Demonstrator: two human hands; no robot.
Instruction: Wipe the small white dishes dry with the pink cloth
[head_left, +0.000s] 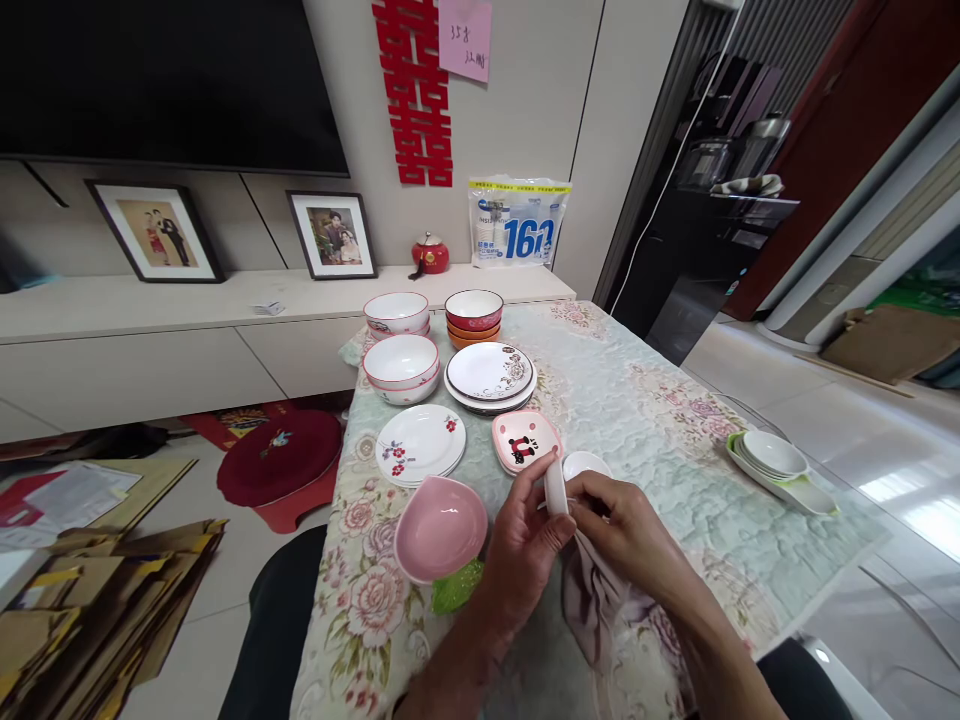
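Note:
A small white dish [556, 487], tilted up on edge, is pinched between the fingers and thumb of my left hand [527, 540]. My right hand [628, 530] is closed on a greyish-pink cloth [592, 600] that hangs below it, its fingertips close to the dish. Just behind the hands lies a white round dish [587, 464], partly hidden. A pink square plate [526, 437] with a cartoon figure sits behind my left hand. Left of that hand is a pink bowl [441, 530] with a green leaf-shaped part.
White flowered plates [421, 443], larger round plates [491, 373], white bowls [401, 365] and red and orange bowls [474, 312] stand at the table's left and back. Small dishes on a long tray [784, 478] are at the right edge. A red stool [279, 457] stands left.

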